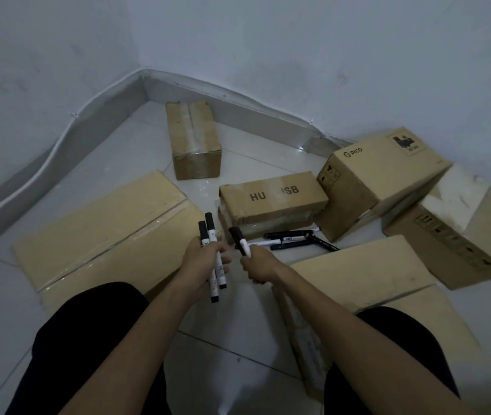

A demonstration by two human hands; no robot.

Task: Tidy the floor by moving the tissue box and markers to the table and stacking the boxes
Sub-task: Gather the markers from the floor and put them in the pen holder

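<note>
My left hand [201, 260] grips two black-and-white markers [216, 266], held upright with their caps up. My right hand [257, 265] is closed on one more marker [239, 241], its black cap pointing up and left. Several other markers [293, 239] lie on the floor just beyond my right hand, against the front of the "HU SB" cardboard box [272, 199]. Cardboard boxes are scattered on the tiled floor: a wide flat box [100, 235] at left, a taped box [195, 139] near the wall, and a "PICO" box [379, 178] at right. No tissue box or table is in view.
A flat box [364, 271] lies under my right forearm, and a long box [460, 232] sits at far right. White walls with a grey skirting [238, 109] meet in a corner behind the boxes. My knees in dark shorts fill the bottom of the view.
</note>
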